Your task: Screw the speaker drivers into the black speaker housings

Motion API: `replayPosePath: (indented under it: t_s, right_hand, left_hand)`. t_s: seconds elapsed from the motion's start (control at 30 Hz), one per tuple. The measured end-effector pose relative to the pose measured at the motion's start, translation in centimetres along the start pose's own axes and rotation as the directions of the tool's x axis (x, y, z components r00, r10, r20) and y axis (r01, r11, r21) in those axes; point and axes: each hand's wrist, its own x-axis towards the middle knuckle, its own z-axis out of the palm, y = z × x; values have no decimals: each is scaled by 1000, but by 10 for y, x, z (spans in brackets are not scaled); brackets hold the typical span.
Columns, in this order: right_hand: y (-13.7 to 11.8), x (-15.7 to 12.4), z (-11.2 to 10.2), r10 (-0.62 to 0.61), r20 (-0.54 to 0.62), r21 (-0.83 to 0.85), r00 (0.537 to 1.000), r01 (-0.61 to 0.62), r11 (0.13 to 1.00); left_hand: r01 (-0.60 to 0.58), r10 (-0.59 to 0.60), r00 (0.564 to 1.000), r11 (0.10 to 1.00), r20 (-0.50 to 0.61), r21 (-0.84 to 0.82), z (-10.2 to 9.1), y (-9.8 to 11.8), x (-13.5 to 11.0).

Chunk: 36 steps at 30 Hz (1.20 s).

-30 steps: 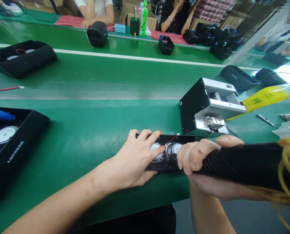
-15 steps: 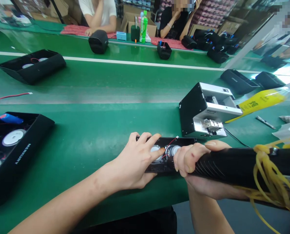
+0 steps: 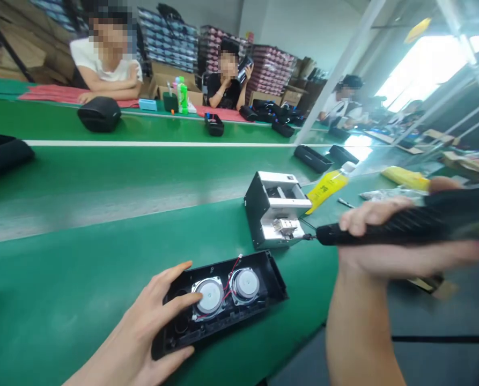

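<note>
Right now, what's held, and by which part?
Right hand: black cylindrical screwdriver, near its tip. Left hand: open black plastic casing, across its left end.

On the workbench (image 3: pixel 102 257) before us lies a speaker housing (image 3: pixel 231 316), with a left driver (image 3: pixel 209 296) and a right driver (image 3: pixel 247 283) side by side in it; our left hand (image 3: pixel 156 319) spans its left end. Reading the clock from that housing, we have the screw feeder (image 3: pixel 259 214) at one, the drink bottle (image 3: pixel 328 187) behind it towards two, and our right hand (image 3: pixel 384 260) past two, around the electric screwdriver (image 3: pixel 420 222), whose tip is just beside the feeder. Farther off, we see a speaker (image 3: pixel 99 114) at eleven and a second housing (image 3: pixel 214 126) at twelve, a seated person (image 3: pixel 82 59) behind the former.
</note>
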Motion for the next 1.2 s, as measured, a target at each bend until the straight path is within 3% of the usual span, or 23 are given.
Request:
replayPosePath:
  t_s: [0.03,0.1,0.27,0.53,0.93,1.2]
  right_hand:
    - [12,7,3,-138,7,-38,990,138,990]
    - [33,14,10,-160,53,-82,986,164,983]
    - [54,7,13,-24,130,-136,991,42,990]
    - [57,5,8,16,142,-129,990,2,992]
    - [44,-4,3,22,182,-157,983,7,988]
    - [2,-4,14,50,240,-39,970,-42,998]
  left_hand:
    - [7,-7,1000,1000,-29,-18,4,-2,-1]
    - [17,-19,997,999,-76,-35,10,-3,-1]
    - [-23,17,991,999,-135,-44,13,-3,3]
    - [-18,6,989,997,-149,-81,11,-5,2]
    - [49,-55,997,994,-61,-99,5,2,1]
    - [46,-40,998,987,43,-155,0,1,5]
